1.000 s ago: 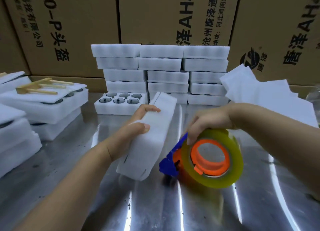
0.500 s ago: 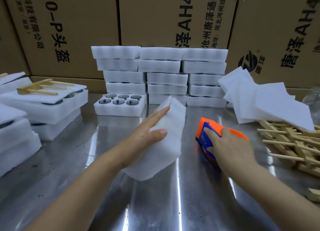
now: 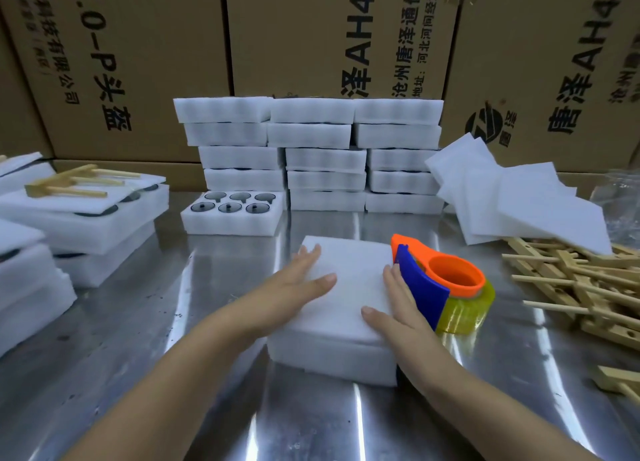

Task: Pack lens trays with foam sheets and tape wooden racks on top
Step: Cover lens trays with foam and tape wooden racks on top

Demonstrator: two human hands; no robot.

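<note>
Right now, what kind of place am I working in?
Most likely a packing station in a factory or warehouse. Large printed cardboard cartons stand behind a metal table, white foam trays are stacked in rows, and a tape dispenser lies near a loose pile of wooden racks.

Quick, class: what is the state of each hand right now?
Left hand: open, fingers straight, resting on the foam tray.
Right hand: open, fingers straight, resting on the same tray's right edge.

Bare left grip point(image 3: 297, 282), bare right grip point(image 3: 395, 310), bare forearms point(image 3: 194, 353), short plain fingernails point(image 3: 329, 278)
</note>
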